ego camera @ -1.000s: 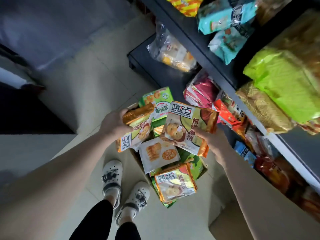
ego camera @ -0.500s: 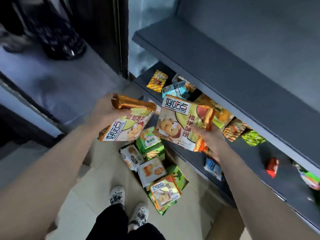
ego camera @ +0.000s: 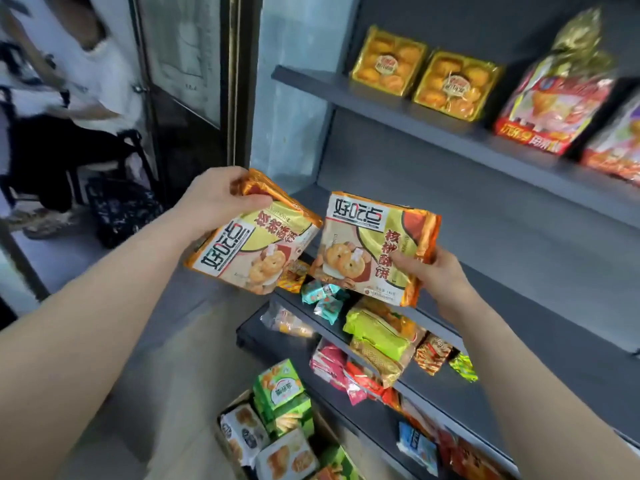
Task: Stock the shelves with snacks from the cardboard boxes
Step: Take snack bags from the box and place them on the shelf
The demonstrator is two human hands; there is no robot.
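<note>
My left hand [ego camera: 216, 199] grips one orange-and-cream cookie packet [ego camera: 256, 249] by its top edge, tilted to the left. My right hand [ego camera: 431, 277] holds a second, matching cookie packet [ego camera: 369, 247] by its right side, face towards me. Both packets hang in the air in front of the grey middle shelf [ego camera: 519, 258], whose board is bare behind them. The cardboard box [ego camera: 225, 407] stands on the floor below, with several green and white snack packs in it.
The upper shelf [ego camera: 460, 133] carries two golden pastry trays [ego camera: 426, 72] and red-and-gold bags [ego camera: 557, 95]. Lower shelves hold several mixed snack bags [ego camera: 377, 336]. A seated person [ego camera: 69, 98] and a dark door frame are at the left.
My head has tilted up from the box to the shelves. Both hands have risen with their cookie packets from above the box to the height of the middle shelf.
</note>
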